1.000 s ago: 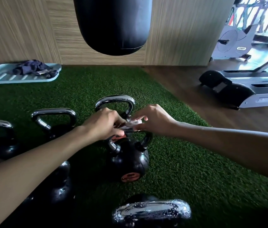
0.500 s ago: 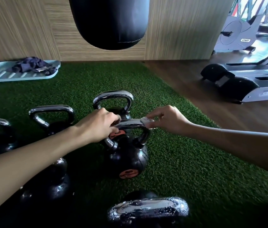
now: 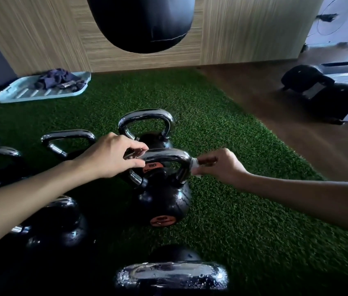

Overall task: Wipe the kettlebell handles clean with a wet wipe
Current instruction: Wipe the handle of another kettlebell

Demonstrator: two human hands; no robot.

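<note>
While the left hand [image 3: 113, 155] curls its fingers round the left end of the chrome handle [image 3: 164, 155] of the orange-labelled kettlebell [image 3: 164, 201], steadying it, the right hand [image 3: 220, 167] pinches a small white wet wipe [image 3: 195, 167] between thumb and fingertips and presses it to the handle's right bend, where the top bar turns down into the leg; both hands are thus closed, one on metal, one on the wipe. That kettlebell stands upright on the green turf [image 3: 243, 221], well in from its right edge; a second kettlebell [image 3: 147, 116] stands just behind it, a third kettlebell [image 3: 68, 135] sits toward the turf's left edge, and the nearest kettlebell [image 3: 171, 272], at the near edge, has a handle beaded with droplets, which I take as wiped already. By my reading the wiping of this handle is under way, the right leg, the underside and the part beneath the left hand likely not yet covered; the next move calls for drawing the wipe down the right leg with wrap-round pressure, then shifting the left grip to free the covered end; the wipe is small and could slip off the slick chrome.
</note>
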